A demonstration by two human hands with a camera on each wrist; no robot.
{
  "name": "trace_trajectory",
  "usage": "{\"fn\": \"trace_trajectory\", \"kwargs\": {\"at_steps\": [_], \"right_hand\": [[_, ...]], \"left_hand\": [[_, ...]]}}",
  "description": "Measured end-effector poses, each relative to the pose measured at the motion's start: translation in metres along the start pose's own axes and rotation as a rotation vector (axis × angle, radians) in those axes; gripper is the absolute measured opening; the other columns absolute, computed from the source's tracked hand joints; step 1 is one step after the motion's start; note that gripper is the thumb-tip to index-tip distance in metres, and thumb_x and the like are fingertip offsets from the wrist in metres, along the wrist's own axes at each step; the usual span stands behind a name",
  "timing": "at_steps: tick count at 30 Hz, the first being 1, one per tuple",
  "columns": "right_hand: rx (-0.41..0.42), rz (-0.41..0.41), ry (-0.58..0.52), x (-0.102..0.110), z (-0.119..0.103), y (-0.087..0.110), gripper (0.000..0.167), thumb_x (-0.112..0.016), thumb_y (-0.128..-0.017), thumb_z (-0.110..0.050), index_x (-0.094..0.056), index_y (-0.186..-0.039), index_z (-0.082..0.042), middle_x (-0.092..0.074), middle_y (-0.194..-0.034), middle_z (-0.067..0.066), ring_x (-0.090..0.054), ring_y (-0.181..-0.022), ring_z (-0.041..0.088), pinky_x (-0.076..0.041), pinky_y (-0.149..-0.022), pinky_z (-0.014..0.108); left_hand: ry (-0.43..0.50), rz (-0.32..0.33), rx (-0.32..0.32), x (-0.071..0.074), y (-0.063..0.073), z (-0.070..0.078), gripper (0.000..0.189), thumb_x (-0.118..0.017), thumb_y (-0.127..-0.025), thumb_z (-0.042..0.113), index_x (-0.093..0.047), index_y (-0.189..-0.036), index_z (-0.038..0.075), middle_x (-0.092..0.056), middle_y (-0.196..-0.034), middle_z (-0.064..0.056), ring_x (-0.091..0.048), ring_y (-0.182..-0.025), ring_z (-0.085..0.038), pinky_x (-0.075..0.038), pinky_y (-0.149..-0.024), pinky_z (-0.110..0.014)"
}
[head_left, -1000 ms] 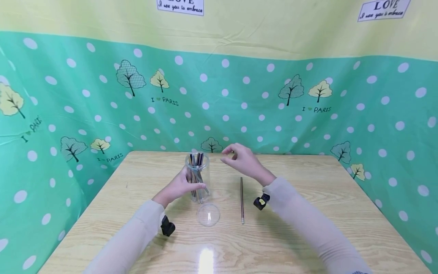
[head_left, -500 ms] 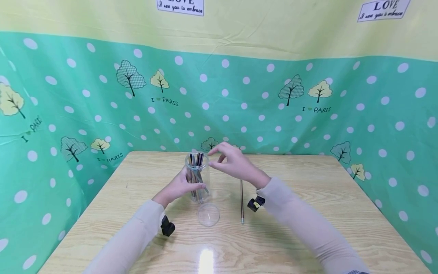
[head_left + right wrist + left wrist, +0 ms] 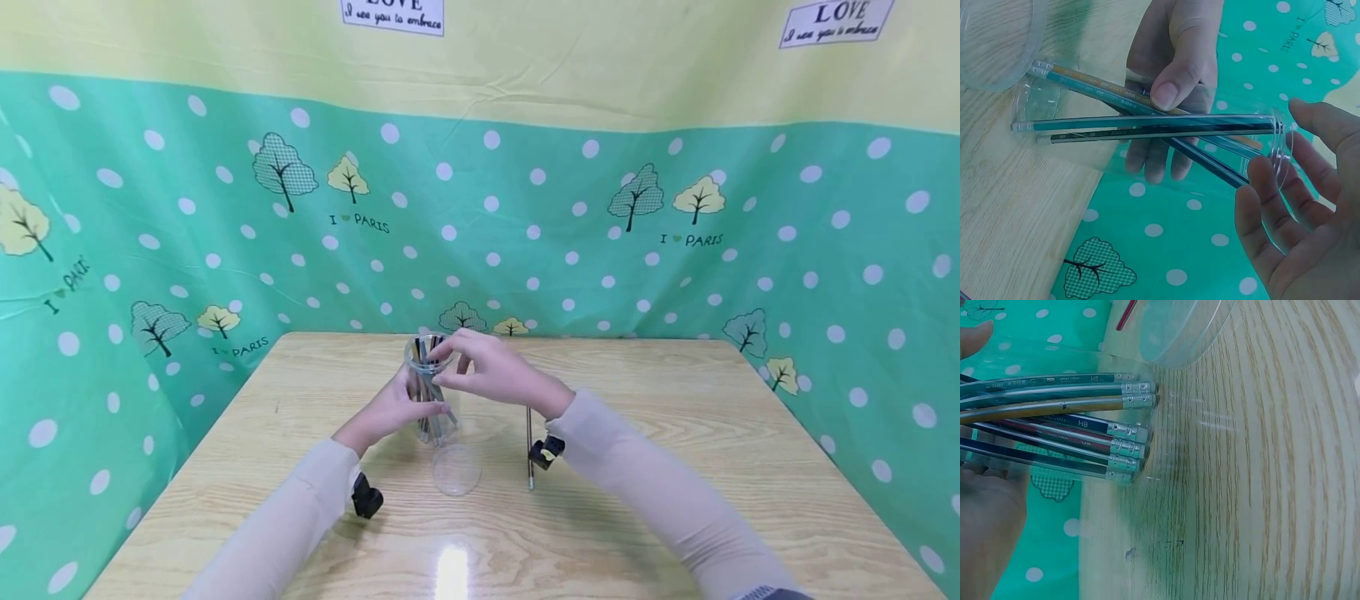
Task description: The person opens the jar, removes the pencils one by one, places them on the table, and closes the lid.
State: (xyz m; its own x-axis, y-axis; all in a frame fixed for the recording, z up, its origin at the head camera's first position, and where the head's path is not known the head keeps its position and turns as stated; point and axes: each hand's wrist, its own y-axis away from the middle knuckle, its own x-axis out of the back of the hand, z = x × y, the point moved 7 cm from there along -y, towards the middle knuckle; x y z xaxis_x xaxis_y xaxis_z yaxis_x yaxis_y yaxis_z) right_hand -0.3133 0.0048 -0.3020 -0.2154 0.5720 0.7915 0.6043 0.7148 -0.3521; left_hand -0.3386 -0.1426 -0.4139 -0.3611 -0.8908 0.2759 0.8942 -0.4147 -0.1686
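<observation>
My left hand [image 3: 390,412] grips a clear plastic jar [image 3: 452,392] from its left side, thumb across the front. The jar stands upright on the table in the head view. Several pencils [image 3: 1060,415] lean inside it, teal, yellow and dark, their metal-banded eraser ends at the bottom. My right hand [image 3: 491,367] is over the jar's open mouth, fingers loosely bent. In the right wrist view its fingertips [image 3: 1262,172] are right at the rim, beside the pencils' upper ends, with no pencil visibly pinched.
A round clear lid [image 3: 457,470] lies on the wooden table [image 3: 637,517] just in front of the jar. To its right lies one dark pencil [image 3: 529,429], partly behind the right wrist's camera. A green dotted curtain [image 3: 525,208] hangs behind the table.
My right hand has moved left, from beside the jar to over its mouth, its fingers now at the opening. My left hand and the jar have stayed in place.
</observation>
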Motion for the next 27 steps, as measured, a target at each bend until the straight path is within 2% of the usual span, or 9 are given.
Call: {"fn": "trace_trajectory", "kwargs": {"at_steps": [3, 9, 13, 18, 23, 27], "right_hand": [[-0.007, -0.004, -0.004, -0.003, -0.001, -0.002, 0.03, -0.074, -0.093, -0.024, -0.069, -0.121, -0.013, -0.064, -0.108, -0.002, -0.062, -0.083, 0.007, -0.054, -0.068, 0.024], [-0.029, -0.011, 0.022, -0.007, -0.003, -0.006, 0.026, -0.067, -0.099, -0.027, -0.069, -0.12, -0.013, -0.064, -0.107, -0.004, -0.061, -0.076, 0.015, -0.052, -0.065, 0.024], [-0.027, -0.007, 0.048, -0.009, -0.002, -0.009, 0.022, -0.064, -0.101, -0.027, -0.071, -0.117, -0.015, -0.067, -0.105, -0.007, -0.057, -0.07, 0.013, -0.05, -0.062, 0.024], [0.0, -0.011, 0.061, -0.012, -0.003, -0.012, 0.019, -0.063, -0.101, -0.023, -0.072, -0.113, -0.012, -0.071, -0.103, -0.005, -0.053, -0.062, 0.007, -0.049, -0.061, 0.022], [0.002, -0.003, 0.054, -0.012, -0.004, -0.014, 0.018, -0.063, -0.101, -0.02, -0.073, -0.112, -0.01, -0.072, -0.101, -0.003, -0.054, -0.064, 0.008, -0.049, -0.061, 0.022], [-0.019, 0.003, 0.05, -0.01, -0.004, -0.014, 0.017, -0.064, -0.1, -0.02, -0.074, -0.111, -0.011, -0.072, -0.1, -0.003, -0.059, -0.071, 0.01, -0.05, -0.062, 0.022]], "left_hand": [[0.008, -0.011, -0.015, 0.0, 0.0, 0.001, 0.085, -0.074, -0.09, 0.004, -0.025, -0.156, 0.022, -0.049, -0.15, -0.005, -0.045, -0.136, -0.026, -0.031, -0.114, -0.053], [0.005, -0.006, -0.02, -0.001, 0.001, 0.002, 0.086, -0.077, -0.089, 0.007, -0.026, -0.156, 0.019, -0.043, -0.155, -0.003, -0.042, -0.139, -0.023, -0.03, -0.115, -0.049], [-0.003, 0.0, -0.013, -0.001, 0.001, 0.002, 0.084, -0.077, -0.088, 0.007, -0.027, -0.156, 0.018, -0.043, -0.154, -0.001, -0.04, -0.14, -0.022, -0.028, -0.116, -0.048], [-0.006, 0.007, 0.015, -0.001, 0.002, 0.002, 0.084, -0.077, -0.088, 0.007, -0.027, -0.155, 0.019, -0.046, -0.152, -0.005, -0.042, -0.138, -0.025, -0.029, -0.115, -0.051], [-0.006, 0.012, 0.031, -0.001, 0.003, 0.002, 0.085, -0.077, -0.089, 0.007, -0.026, -0.155, 0.02, -0.047, -0.151, -0.003, -0.042, -0.137, -0.026, -0.031, -0.114, -0.051], [-0.009, 0.015, 0.041, -0.001, 0.003, 0.003, 0.083, -0.077, -0.088, 0.008, -0.027, -0.154, 0.02, -0.049, -0.148, -0.006, -0.043, -0.136, -0.032, -0.032, -0.113, -0.053]]}}
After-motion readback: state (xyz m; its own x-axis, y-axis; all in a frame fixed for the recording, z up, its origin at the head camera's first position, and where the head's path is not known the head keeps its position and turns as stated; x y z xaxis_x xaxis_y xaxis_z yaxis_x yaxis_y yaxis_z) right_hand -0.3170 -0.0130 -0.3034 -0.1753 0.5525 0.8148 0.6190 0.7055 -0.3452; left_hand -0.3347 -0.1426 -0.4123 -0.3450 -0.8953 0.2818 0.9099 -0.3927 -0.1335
